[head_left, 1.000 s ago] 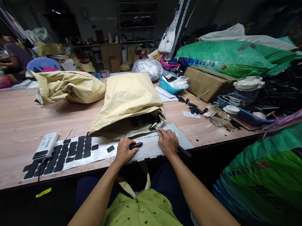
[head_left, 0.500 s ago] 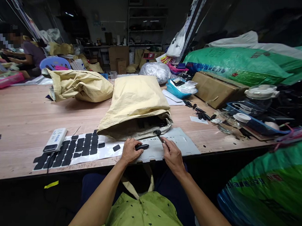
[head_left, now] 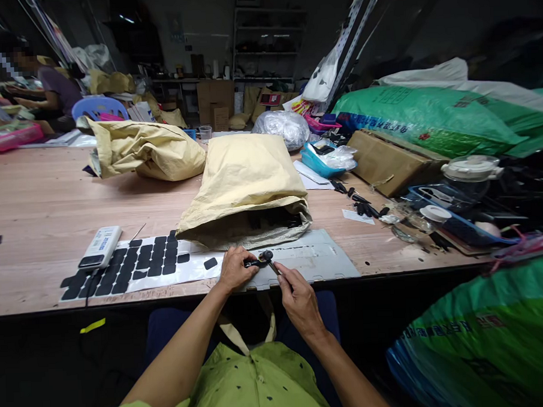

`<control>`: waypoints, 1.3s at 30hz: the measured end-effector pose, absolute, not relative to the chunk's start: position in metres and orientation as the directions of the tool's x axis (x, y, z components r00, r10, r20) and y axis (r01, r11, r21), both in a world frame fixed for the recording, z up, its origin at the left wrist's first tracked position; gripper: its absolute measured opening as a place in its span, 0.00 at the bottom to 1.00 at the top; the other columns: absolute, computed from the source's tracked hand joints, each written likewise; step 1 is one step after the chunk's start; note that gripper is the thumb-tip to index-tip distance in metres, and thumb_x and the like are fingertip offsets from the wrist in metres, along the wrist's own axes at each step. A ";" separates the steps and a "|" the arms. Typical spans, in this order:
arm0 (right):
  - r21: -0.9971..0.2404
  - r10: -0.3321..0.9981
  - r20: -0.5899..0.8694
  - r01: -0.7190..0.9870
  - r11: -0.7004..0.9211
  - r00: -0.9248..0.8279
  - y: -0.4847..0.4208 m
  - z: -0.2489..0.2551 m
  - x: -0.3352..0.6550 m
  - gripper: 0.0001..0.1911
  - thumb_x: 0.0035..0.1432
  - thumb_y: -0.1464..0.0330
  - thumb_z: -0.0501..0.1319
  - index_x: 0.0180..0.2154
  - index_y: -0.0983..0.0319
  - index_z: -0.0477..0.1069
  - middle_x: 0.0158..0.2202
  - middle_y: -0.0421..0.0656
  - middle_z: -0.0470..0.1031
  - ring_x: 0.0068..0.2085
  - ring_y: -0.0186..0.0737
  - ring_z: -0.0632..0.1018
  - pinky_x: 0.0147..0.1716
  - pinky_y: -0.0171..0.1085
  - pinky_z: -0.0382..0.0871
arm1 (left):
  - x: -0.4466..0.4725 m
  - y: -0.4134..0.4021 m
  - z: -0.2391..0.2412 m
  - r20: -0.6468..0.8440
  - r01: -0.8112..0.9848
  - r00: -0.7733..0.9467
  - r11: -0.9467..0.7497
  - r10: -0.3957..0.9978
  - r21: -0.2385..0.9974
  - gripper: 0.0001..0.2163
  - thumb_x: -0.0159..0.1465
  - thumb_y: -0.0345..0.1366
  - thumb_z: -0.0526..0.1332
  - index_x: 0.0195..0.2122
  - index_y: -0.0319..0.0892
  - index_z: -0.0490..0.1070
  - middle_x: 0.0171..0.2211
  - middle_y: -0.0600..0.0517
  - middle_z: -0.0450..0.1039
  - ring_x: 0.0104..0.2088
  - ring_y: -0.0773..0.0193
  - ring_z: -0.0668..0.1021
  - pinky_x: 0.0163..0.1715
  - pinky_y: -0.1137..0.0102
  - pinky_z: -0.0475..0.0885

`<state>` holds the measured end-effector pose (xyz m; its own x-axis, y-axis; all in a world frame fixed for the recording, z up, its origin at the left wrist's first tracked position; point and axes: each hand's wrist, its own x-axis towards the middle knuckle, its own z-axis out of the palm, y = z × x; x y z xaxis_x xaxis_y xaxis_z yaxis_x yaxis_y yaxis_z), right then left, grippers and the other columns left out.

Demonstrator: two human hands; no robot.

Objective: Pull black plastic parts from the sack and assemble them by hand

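My left hand [head_left: 235, 268] is closed on a slim black cylindrical part [head_left: 251, 263], just above the grey board [head_left: 319, 255]. My right hand [head_left: 300, 298] grips the thin shaft of a small tool with a round dark head [head_left: 267, 256]. That head overlaps the free end of the black part; whether they touch or fit together I cannot tell. Right behind both hands lies a cream sack [head_left: 252, 168], its mouth facing me, with dark pieces inside. To the left, rows of black rounded-square stickers [head_left: 157, 256] lie on a white backing sheet.
A white device with a small display [head_left: 100, 247] lies at left, its cable over the table edge. A second cream sack [head_left: 152, 151] sits behind. On the right are loose black parts [head_left: 366, 206], a cardboard box [head_left: 395, 162] and green sacks [head_left: 429, 115]. A person [head_left: 54, 87] sits far left.
My right hand has moved left, bringing the tool's round head from beside the sack's mouth to the end of the black part. My left hand keeps its hold in about the same place.
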<state>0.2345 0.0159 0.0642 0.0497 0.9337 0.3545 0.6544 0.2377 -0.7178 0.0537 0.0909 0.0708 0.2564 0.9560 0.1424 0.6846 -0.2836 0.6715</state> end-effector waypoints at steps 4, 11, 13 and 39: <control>-0.691 0.916 0.400 0.667 0.279 0.031 0.013 0.076 0.228 0.19 0.68 0.66 0.50 0.56 0.57 0.71 0.48 0.46 0.77 0.49 0.39 0.77 0.50 0.38 0.71 | 0.053 0.092 0.072 0.141 0.684 0.263 -0.288 0.954 0.671 0.07 0.55 0.33 0.69 0.36 0.45 0.80 0.35 0.52 0.75 0.41 0.57 0.71 0.45 0.63 0.65; -0.592 0.926 0.376 0.769 0.239 0.002 0.007 0.082 0.222 0.20 0.68 0.68 0.50 0.57 0.56 0.71 0.41 0.44 0.77 0.42 0.38 0.78 0.42 0.35 0.71 | 0.053 0.092 0.071 0.132 0.683 0.255 -0.275 0.958 0.676 0.06 0.55 0.33 0.69 0.35 0.46 0.80 0.34 0.53 0.74 0.40 0.58 0.70 0.43 0.65 0.64; -0.578 0.944 0.331 0.791 0.202 0.001 0.006 0.081 0.223 0.20 0.67 0.69 0.51 0.55 0.56 0.72 0.40 0.43 0.77 0.41 0.38 0.78 0.40 0.34 0.70 | 0.054 0.092 0.070 0.136 0.684 0.251 -0.275 0.958 0.675 0.06 0.55 0.33 0.69 0.34 0.46 0.80 0.34 0.52 0.74 0.40 0.58 0.70 0.43 0.65 0.64; -0.366 0.899 0.378 0.928 -0.073 0.220 0.081 0.066 0.277 0.18 0.62 0.73 0.56 0.50 0.56 0.77 0.34 0.44 0.73 0.36 0.39 0.69 0.35 0.37 0.58 | 0.053 0.091 0.073 0.127 0.685 0.254 -0.270 0.959 0.677 0.07 0.56 0.34 0.68 0.36 0.45 0.80 0.34 0.52 0.75 0.41 0.56 0.70 0.44 0.63 0.64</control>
